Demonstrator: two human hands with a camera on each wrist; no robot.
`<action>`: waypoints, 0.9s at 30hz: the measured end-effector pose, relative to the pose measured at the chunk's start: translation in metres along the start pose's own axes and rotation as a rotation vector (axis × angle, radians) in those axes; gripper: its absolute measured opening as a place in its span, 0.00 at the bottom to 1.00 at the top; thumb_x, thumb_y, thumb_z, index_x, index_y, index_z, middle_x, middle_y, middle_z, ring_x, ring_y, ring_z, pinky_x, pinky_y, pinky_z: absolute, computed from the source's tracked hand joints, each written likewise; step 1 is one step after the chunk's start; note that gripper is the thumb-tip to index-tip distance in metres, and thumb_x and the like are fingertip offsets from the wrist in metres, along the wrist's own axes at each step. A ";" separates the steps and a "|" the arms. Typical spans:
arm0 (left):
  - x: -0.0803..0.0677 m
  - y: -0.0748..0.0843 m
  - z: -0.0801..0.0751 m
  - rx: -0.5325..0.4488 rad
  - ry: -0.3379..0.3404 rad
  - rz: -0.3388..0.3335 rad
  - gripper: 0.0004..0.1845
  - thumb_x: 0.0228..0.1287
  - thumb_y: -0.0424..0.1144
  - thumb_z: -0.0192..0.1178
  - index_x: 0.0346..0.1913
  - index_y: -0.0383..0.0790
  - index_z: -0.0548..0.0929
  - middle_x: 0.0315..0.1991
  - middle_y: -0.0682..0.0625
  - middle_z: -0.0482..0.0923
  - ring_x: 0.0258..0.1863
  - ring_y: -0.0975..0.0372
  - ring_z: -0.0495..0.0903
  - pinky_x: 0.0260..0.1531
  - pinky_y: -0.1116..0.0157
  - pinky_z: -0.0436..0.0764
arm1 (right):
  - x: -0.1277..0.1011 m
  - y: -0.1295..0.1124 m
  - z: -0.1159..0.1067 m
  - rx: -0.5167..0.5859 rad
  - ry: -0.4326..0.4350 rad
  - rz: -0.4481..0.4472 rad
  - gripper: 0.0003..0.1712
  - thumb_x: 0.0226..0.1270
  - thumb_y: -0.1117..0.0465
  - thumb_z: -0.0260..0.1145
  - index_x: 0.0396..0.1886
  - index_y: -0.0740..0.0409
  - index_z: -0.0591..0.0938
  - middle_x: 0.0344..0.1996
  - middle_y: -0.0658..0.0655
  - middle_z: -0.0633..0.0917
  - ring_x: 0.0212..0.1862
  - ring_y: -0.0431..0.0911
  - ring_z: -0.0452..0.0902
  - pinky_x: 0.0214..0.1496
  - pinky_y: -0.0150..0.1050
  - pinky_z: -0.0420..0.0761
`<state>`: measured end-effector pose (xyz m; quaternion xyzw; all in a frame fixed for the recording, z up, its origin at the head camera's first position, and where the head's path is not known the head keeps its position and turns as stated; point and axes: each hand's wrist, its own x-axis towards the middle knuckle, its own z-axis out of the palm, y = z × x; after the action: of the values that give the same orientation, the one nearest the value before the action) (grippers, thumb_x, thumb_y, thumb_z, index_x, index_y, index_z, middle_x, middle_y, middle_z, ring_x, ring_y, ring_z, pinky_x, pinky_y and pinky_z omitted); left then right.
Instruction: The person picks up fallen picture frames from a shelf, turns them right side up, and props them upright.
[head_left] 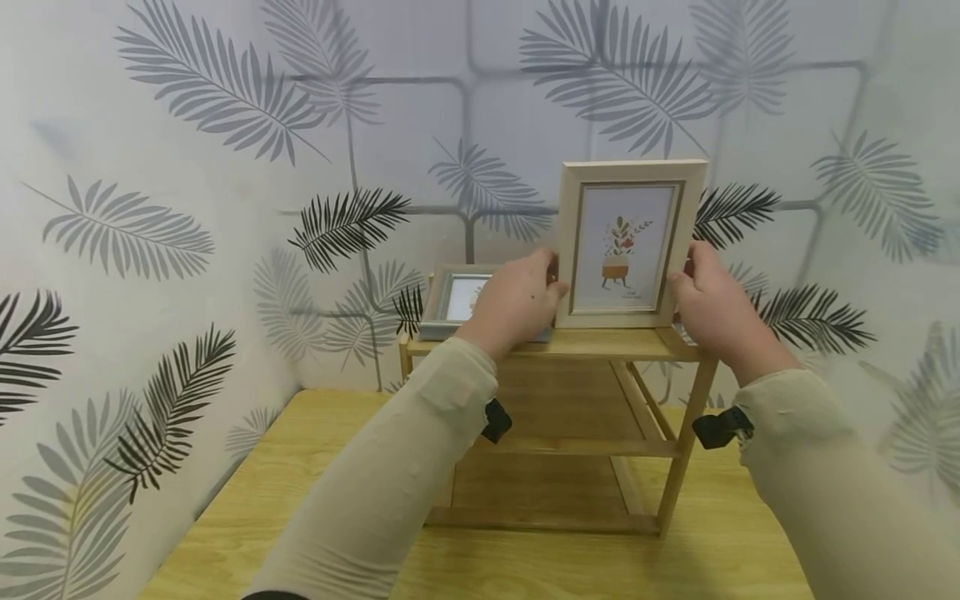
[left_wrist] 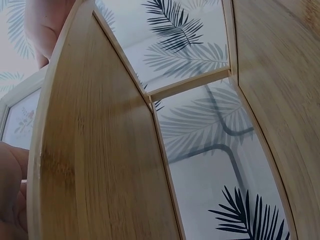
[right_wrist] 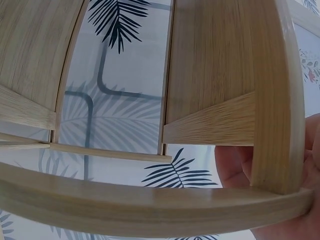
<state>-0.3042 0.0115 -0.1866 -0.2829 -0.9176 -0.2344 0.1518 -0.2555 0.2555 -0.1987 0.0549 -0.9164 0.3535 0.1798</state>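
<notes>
A cream picture frame (head_left: 566,242) with a drawing of a potted plant stands upright on the top of a wooden shelf, leaning slightly back. My left hand (head_left: 517,300) grips its lower left edge, and my right hand (head_left: 712,304) grips its lower right edge. Most of the fingers on both hands are hidden behind the frame or the hands themselves. A grey picture frame (head_left: 435,321) lies flat on the shelf top at the left, partly covered by my left hand and forearm. In the right wrist view the right hand (right_wrist: 310,175) shows beside the shelf's corner.
The wooden shelf (head_left: 585,446) has lower tiers and stands on a yellow wood-grain table (head_left: 315,458). Directly behind is a wall (head_left: 405,125) with a leaf pattern. Another wall (head_left: 75,267) closes off the left side.
</notes>
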 end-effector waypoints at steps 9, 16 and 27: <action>-0.002 -0.001 0.004 -0.039 0.008 0.005 0.15 0.80 0.49 0.51 0.58 0.44 0.75 0.49 0.53 0.80 0.43 0.63 0.80 0.42 0.63 0.80 | 0.002 -0.001 -0.001 -0.006 -0.007 0.005 0.37 0.84 0.48 0.33 0.80 0.65 0.40 0.73 0.77 0.55 0.63 0.69 0.66 0.63 0.67 0.67; -0.001 -0.001 0.003 -0.021 0.022 0.027 0.15 0.79 0.49 0.53 0.57 0.44 0.76 0.48 0.53 0.80 0.43 0.64 0.80 0.43 0.63 0.80 | 0.007 -0.001 -0.002 0.007 -0.041 0.017 0.36 0.84 0.49 0.33 0.80 0.66 0.39 0.74 0.77 0.53 0.67 0.70 0.62 0.63 0.66 0.68; -0.001 0.001 0.002 -0.021 0.027 0.034 0.16 0.78 0.49 0.54 0.57 0.43 0.76 0.50 0.52 0.81 0.44 0.63 0.80 0.45 0.64 0.80 | 0.012 -0.005 0.000 -0.019 -0.008 0.016 0.30 0.84 0.53 0.31 0.73 0.70 0.51 0.64 0.76 0.64 0.60 0.67 0.66 0.55 0.61 0.74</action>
<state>-0.3027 0.0128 -0.1887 -0.2966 -0.9081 -0.2452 0.1652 -0.2659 0.2522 -0.1915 0.0472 -0.9209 0.3460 0.1735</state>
